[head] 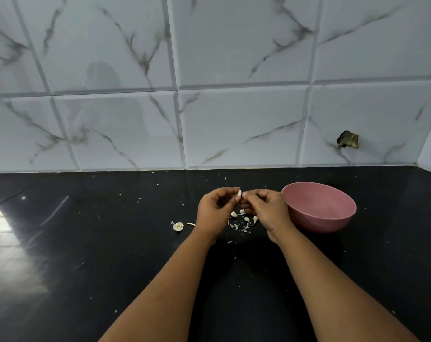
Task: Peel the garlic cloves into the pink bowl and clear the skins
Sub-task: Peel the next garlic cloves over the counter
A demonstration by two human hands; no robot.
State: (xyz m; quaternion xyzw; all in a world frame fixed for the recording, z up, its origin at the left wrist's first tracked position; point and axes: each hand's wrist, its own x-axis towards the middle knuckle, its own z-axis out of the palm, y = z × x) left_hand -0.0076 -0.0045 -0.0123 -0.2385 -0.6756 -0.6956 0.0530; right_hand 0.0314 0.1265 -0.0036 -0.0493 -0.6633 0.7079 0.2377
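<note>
A small white garlic clove [239, 193] is held above the black counter, pinched between the fingertips of my left hand [215, 211] and my right hand [268, 209]. Both hands meet at the clove, fingers curled. Under them lie several loose cloves and skins [244, 222] in a small pile. The pink bowl [319, 207] stands just right of my right hand; its visible inside looks bare. A garlic root stub [178, 226] and a thin skin strip [191, 224] lie to the left of my left wrist.
The black counter [86, 243] is dotted with tiny skin flakes. A grey marbled tile wall [209, 107] rises behind, with a broken hole [348, 140] at the right. A bright window glare [0, 220] sits at the left edge.
</note>
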